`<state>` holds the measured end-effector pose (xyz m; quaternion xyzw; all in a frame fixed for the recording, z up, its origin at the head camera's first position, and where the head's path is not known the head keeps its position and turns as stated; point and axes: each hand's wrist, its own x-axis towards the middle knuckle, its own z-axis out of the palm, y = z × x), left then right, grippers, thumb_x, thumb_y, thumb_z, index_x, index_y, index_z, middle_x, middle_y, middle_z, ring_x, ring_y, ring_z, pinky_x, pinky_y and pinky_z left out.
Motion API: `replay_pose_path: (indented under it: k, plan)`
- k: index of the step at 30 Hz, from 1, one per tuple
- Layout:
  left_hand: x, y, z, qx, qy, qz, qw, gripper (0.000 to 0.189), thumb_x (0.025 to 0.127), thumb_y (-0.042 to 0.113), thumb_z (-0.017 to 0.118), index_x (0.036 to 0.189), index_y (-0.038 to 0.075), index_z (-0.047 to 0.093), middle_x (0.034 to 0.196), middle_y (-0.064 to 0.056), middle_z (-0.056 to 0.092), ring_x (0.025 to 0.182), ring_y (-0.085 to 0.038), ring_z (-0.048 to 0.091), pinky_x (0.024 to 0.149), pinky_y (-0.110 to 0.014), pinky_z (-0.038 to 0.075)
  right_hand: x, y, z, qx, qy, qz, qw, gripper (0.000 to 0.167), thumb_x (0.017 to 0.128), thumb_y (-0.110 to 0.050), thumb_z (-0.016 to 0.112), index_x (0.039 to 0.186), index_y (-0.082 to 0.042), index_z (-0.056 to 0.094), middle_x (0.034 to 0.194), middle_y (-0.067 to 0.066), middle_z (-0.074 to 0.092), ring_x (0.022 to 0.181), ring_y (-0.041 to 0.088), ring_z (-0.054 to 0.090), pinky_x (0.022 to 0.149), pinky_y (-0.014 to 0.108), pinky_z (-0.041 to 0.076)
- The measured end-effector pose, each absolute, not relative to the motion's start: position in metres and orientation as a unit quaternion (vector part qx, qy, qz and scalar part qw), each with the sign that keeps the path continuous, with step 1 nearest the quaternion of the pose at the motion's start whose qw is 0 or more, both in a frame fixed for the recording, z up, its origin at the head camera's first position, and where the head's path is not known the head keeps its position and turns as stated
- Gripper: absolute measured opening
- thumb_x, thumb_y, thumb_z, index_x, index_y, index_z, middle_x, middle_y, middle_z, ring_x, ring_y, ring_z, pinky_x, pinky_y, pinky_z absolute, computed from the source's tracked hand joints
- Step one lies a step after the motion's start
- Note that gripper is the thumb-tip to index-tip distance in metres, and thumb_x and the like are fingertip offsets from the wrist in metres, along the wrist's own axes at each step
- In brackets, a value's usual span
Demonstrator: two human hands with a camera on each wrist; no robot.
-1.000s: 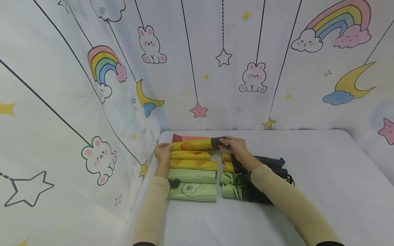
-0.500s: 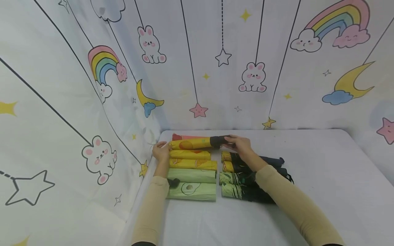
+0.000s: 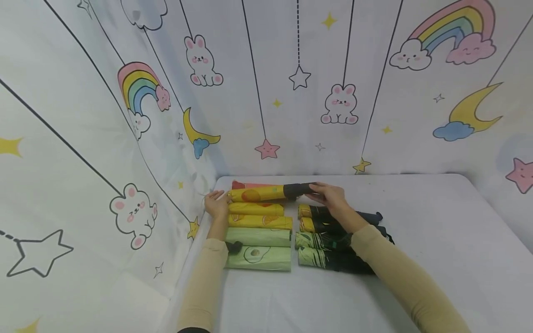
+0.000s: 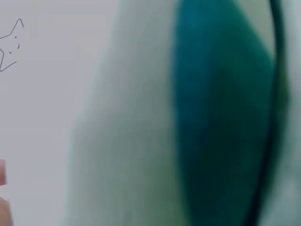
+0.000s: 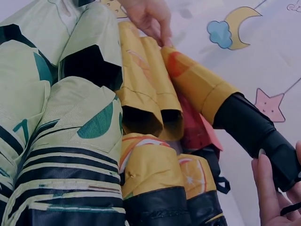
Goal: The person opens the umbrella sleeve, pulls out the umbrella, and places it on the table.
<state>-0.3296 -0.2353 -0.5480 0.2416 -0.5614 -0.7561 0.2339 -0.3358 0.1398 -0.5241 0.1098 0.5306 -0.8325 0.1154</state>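
Observation:
My left hand (image 3: 216,205) pinches the end of a yellow umbrella cover (image 3: 256,194) printed with orange fruit. From the cover's other end sticks a black folded umbrella (image 3: 297,189), which my right hand (image 3: 331,198) grips by its far end. Cover and umbrella slant over the row in the right wrist view, the black part (image 5: 254,129) at lower right. Under them lies a red cover (image 5: 200,127), partly hidden. Two more yellow covers (image 3: 260,222) lie nearer. The left wrist view is mostly blurred cloth, with fingertips (image 4: 4,212) at its left edge.
Two green avocado covers (image 3: 266,259) lie nearest on the left of the white table (image 3: 437,259). To their right are two yellow-and-black folded umbrellas (image 3: 306,225) and two green-and-black ones (image 3: 312,257), partly under the right forearm. A printed cloth wall (image 3: 233,115) stands behind and at left.
My right hand has drawn slightly to the right with the black umbrella end, and a little more black shows beyond the yellow cover. My left hand stays at the cover's left end.

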Motion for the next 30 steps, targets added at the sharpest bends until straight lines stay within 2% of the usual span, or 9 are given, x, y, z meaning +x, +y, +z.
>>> replay_pose_path:
  k: [5, 11, 16, 24, 30]
  plan:
    - [-0.332, -0.235, -0.548, 0.242, -0.514, -0.788, 0.238, 0.053, 0.090, -0.021, 0.066, 0.137, -0.011, 0.044, 0.135, -0.033, 0.058, 0.117, -0.045, 0.065, 0.097, -0.047, 0.060, -0.335, 0.148, -0.524, 0.112, 0.530, -0.833, 0.117, 0.071, 0.094, -0.005, 0.078, 0.156, 0.000, 0.042, 0.165, 0.014, 0.038, 0.120, 0.033, 0.069, 0.102, 0.042, 0.057]
    - [-0.332, -0.235, -0.551, 0.248, -0.532, -0.774, 0.239, 0.049, 0.089, -0.020, 0.068, 0.132, -0.007, 0.049, 0.137, -0.033, 0.058, 0.113, -0.042, 0.067, 0.091, -0.043, 0.062, -0.333, 0.157, -0.523, 0.112, 0.531, -0.833, 0.113, 0.072, 0.095, -0.005, 0.077, 0.157, 0.001, 0.041, 0.164, 0.016, 0.038, 0.109, 0.026, 0.074, 0.105, 0.044, 0.055]
    - [-0.334, -0.236, -0.554, 0.248, -0.523, -0.779, 0.241, 0.047, 0.090, -0.020, 0.067, 0.132, -0.009, 0.049, 0.132, -0.031, 0.061, 0.115, -0.043, 0.067, 0.091, -0.043, 0.063, -0.331, 0.163, -0.522, 0.118, 0.524, -0.836, 0.113, 0.072, 0.094, -0.004, 0.077, 0.157, 0.002, 0.040, 0.163, 0.018, 0.040, 0.109, 0.027, 0.074, 0.107, 0.045, 0.054]
    - [-0.334, -0.236, -0.557, 0.255, -0.554, -0.757, 0.234, 0.052, 0.088, -0.017, 0.071, 0.134, -0.007, 0.049, 0.132, -0.028, 0.064, 0.112, -0.039, 0.069, 0.089, -0.041, 0.063, -0.329, 0.174, -0.520, 0.118, 0.509, -0.844, 0.124, 0.075, 0.095, -0.004, 0.076, 0.159, 0.001, 0.037, 0.164, 0.017, 0.039, 0.120, 0.031, 0.069, 0.113, 0.048, 0.047]
    - [-0.333, -0.235, -0.556, 0.256, -0.579, -0.738, 0.234, 0.057, 0.086, -0.016, 0.073, 0.136, -0.008, 0.048, 0.131, -0.027, 0.065, 0.104, -0.034, 0.072, 0.084, -0.038, 0.064, -0.328, 0.183, -0.517, 0.120, 0.506, -0.846, 0.115, 0.073, 0.096, -0.004, 0.075, 0.158, 0.002, 0.038, 0.162, 0.019, 0.041, 0.113, 0.028, 0.073, 0.113, 0.048, 0.046]
